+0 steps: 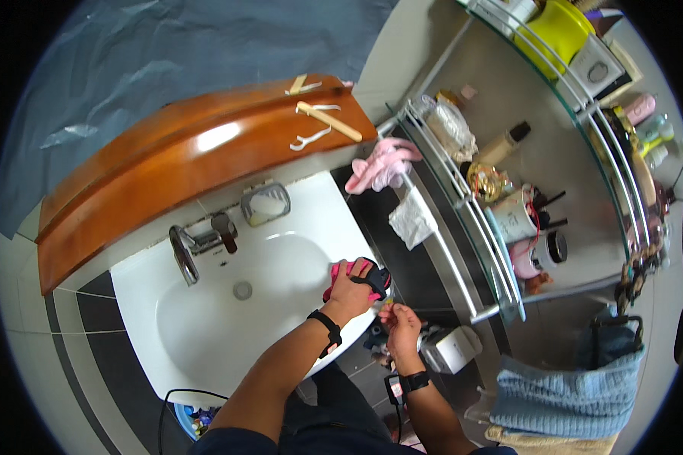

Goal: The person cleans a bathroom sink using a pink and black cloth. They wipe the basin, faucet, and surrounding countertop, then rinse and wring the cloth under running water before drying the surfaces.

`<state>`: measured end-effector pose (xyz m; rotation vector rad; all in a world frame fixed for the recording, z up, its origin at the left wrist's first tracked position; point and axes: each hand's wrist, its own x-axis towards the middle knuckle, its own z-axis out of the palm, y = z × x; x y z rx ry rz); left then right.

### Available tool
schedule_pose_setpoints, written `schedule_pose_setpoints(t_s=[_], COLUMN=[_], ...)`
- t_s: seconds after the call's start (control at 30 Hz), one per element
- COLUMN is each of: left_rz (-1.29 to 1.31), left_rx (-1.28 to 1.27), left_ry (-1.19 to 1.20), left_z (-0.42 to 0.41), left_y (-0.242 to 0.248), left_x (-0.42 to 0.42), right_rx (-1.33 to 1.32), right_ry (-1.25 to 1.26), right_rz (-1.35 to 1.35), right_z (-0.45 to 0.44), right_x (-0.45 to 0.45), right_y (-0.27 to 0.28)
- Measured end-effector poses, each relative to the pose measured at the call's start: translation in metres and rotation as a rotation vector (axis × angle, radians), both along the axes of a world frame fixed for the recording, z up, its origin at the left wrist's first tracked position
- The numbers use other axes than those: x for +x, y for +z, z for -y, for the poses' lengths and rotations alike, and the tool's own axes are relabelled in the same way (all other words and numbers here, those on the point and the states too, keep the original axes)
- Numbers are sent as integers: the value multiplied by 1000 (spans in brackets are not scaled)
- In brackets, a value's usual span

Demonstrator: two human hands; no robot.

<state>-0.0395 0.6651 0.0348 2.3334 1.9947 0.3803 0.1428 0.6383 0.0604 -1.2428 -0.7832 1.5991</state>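
Observation:
My left hand (348, 296) grips a pink-and-black fabric item (377, 277), perhaps a pouch, at the right rim of the white washbasin (341, 219). Its exact shape is partly hidden under my fingers. Just to the right and below, my right hand (403, 330) pinches a small yellowish and clear thing (388, 303) between thumb and fingers; it is too small to name. A chrome faucet (185, 261) with a dark handle stands at the basin's back edge. Beside it is a grey soap dish (287, 196) holding pale soap (266, 205).
Floss picks (310, 138) and wooden sticks (330, 121) lie on the brown wooden ledge (171, 165). Glass shelves (503, 273) with bottles and jars jut out at right. A pink cloth (378, 165) hangs on the rail. Below are a white box (449, 350) and a blue towel (563, 398).

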Motion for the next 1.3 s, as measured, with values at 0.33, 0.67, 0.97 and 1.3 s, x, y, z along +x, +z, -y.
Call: schedule_pose_setpoints(t_s=[0.33, 0.67, 0.97, 1.3], left_rz=[52, 121, 93, -126], left_rx=[-22, 15, 117, 154], left_ry=[-79, 186, 748, 1285], left_z=[157, 350, 476, 432], left_y=[10, 24, 40, -23], left_x=[10, -62, -182, -343], right_rx=[-49, -62, -37, -51], right_ry=[30, 300, 518, 609], right_rz=[41, -9, 62, 115], right_z=[36, 74, 111, 150], right_x=[28, -32, -119, -186], right_y=[-9, -25, -10, 2])
